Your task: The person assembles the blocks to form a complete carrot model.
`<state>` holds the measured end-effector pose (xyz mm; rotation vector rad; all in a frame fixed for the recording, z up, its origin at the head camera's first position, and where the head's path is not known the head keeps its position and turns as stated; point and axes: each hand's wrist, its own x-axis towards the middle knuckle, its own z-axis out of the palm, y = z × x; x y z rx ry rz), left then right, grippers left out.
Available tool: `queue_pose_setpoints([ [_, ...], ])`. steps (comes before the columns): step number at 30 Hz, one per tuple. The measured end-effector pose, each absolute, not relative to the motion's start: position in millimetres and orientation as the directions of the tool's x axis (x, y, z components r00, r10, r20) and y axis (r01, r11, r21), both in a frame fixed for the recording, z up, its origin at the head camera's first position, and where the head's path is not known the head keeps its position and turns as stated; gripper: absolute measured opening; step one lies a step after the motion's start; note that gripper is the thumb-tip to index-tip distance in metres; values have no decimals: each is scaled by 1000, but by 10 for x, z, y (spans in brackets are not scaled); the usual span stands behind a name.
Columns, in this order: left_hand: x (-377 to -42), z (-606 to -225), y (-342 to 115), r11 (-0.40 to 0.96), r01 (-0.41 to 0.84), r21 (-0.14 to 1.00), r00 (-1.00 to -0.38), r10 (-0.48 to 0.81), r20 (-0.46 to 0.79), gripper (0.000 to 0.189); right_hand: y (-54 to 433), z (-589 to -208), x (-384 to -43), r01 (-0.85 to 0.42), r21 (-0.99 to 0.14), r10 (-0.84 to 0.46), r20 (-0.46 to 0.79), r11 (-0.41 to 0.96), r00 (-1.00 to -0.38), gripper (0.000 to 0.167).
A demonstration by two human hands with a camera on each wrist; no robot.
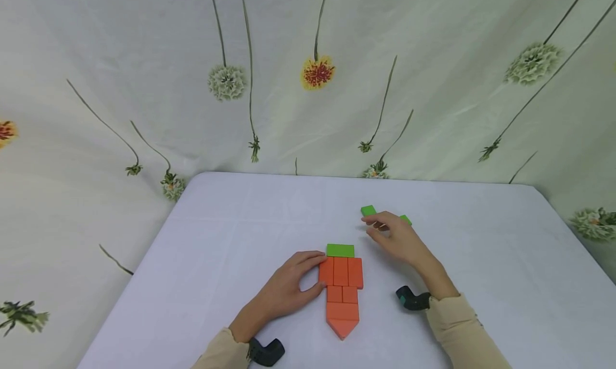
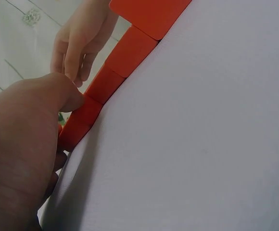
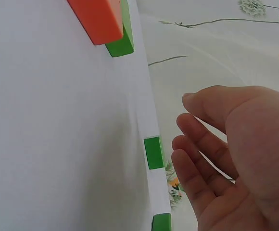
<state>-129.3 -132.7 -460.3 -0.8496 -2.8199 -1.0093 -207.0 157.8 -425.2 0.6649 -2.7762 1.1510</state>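
Several orange wooden blocks lie together in a column on the white table, with a pointed block at the near end. A long green block sits against the far end of the column. My left hand touches the left side of the wide orange row, its thumb and fingertips right at the edge. Above the table, my right hand hovers with nothing between its loosely bent fingers. Just beyond it are two small green blocks, one green block by the fingertips and another green block partly hidden behind the hand.
The table has a white cloth, and a flower-printed curtain hangs behind its far edge. Black wrist devices are worn on both arms, one black device at the left and the other black device at the right.
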Motion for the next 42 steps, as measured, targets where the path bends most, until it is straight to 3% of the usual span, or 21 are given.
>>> queue_pose_setpoints([
  [20, -1304, -4618, -1338, 639, 516, 570, -845, 490, 216, 51, 1849, -4213, -2150, -272, -558, -156, 247, 784, -956, 35],
  [42, -1301, -4626, -1339, 632, 526, 569, -840, 490, 233, 51, 2096, -4332, -2174, -160, -591, -137, 84, 791, -987, 47],
])
